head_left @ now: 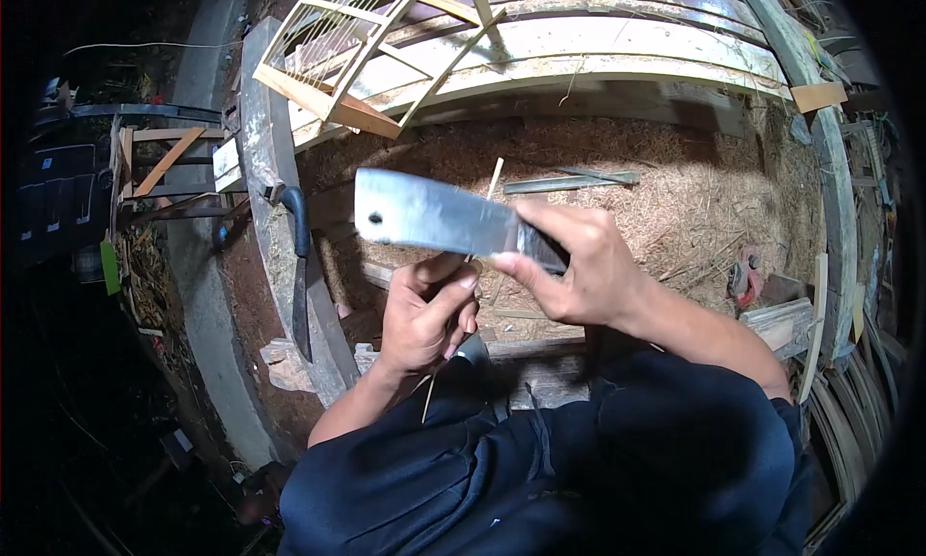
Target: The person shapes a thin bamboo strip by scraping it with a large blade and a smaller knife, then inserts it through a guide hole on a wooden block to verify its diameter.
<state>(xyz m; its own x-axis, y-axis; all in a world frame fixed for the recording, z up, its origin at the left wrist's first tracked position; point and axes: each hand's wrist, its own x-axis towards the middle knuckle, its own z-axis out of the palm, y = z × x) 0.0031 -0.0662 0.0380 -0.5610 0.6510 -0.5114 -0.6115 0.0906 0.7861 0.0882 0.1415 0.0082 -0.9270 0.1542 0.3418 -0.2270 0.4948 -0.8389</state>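
My right hand [584, 267] is closed round the grip of a broad steel cleaver [434, 214], whose blade points left and has a round hole near its end. The cleaver lies across and above my left hand [424, 315]. Between the curled fingers and thumb of that left hand is a thin bamboo strip [496, 178]. One end of the strip shows beyond the blade, the other hangs down toward my lap. The cleaver and my left fingers hide its middle, so I cannot tell whether the edge touches it.
A slatted bamboo frame [323, 98] rests on the long pale plank [627, 69] ahead. A dark-handled knife [298, 233] lies on the wooden beam [265, 151] at left. Wood shavings [694, 209] cover the ground, with dark slats [569, 183] on them. A red-handled tool [745, 278] lies at right.
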